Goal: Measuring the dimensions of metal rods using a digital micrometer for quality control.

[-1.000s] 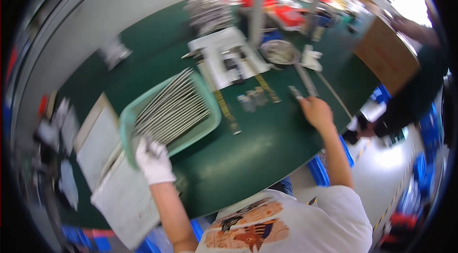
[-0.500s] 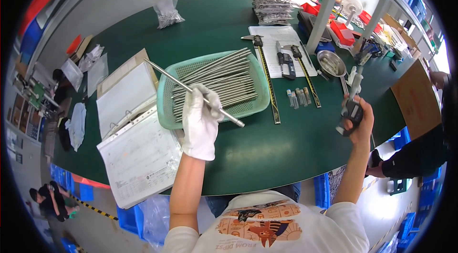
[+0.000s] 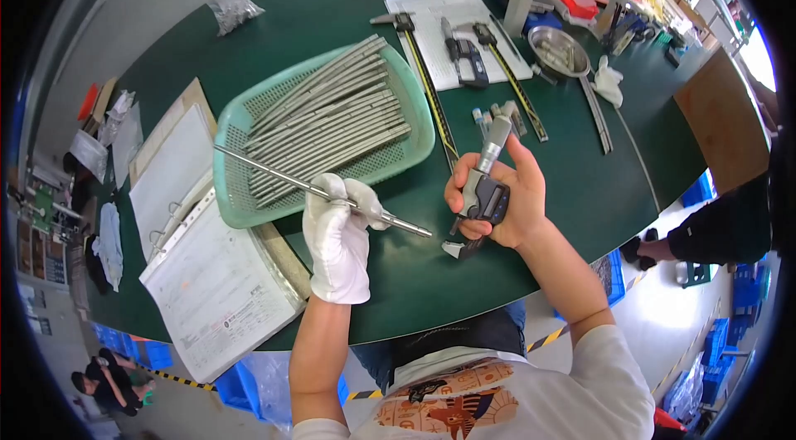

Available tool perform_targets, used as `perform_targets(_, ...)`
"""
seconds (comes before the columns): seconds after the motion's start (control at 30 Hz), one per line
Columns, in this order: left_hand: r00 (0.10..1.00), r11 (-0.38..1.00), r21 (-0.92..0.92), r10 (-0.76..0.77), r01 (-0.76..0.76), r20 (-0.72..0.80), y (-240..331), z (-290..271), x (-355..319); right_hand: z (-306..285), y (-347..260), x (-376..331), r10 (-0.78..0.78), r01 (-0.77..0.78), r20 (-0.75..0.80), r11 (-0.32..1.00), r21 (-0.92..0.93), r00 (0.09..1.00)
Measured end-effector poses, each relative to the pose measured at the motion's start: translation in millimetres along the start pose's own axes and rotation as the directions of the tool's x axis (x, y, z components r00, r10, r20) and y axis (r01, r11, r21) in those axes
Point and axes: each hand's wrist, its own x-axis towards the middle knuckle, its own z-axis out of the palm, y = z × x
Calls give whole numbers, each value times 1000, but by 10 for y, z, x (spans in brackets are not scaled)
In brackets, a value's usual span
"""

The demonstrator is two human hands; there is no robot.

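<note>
My left hand [image 3: 338, 233], in a white glove, grips a long thin metal rod [image 3: 274, 175] near one end; the rod runs up-left over the green perforated tray [image 3: 414, 112], which holds several similar metal rods [image 3: 332, 121]. My bare right hand [image 3: 507, 195] holds a grey digital micrometer [image 3: 485, 183] upright just right of the rod's tip. The rod's near end points toward the micrometer's jaw, a small gap apart. Both hands hover over the dark green table [image 3: 414, 274].
An open binder with white sheets [image 3: 207, 274] lies left of the tray. Behind are a paper with calipers [image 3: 464, 50], long steel rulers [image 3: 431, 100], a metal bowl [image 3: 557, 48], a white glove [image 3: 609, 82] and a cardboard box [image 3: 721, 121]. A person's dark sleeve [image 3: 730, 224] is at right.
My right hand brought the micrometer in from the right toward the rod. My left hand lowered the rod slightly, its tip now facing the micrometer.
</note>
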Motion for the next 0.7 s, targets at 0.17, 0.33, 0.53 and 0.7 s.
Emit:
perform_targets(0.17, 996, 987, 136, -77, 84, -54, -76, 96, -65, -109, 53, -50, 41, -36, -20, 983, 181, 999)
perform_targets(0.33, 994, 978, 181, -91, 100, -57, -122, 144, -68, -93, 52, -39, 38, -23, -105, 989, 148, 994)
perform_targets(0.53, 995, 977, 190, -94, 98, -33, -126, 137, -40, -125, 25, -30, 65, -45, -156, 991, 129, 986)
perform_targets(0.7, 995, 976, 192, -96, 101, -36, -147, 148, -32, -153, 48, -21, 58, -51, -136, 997, 53, 989)
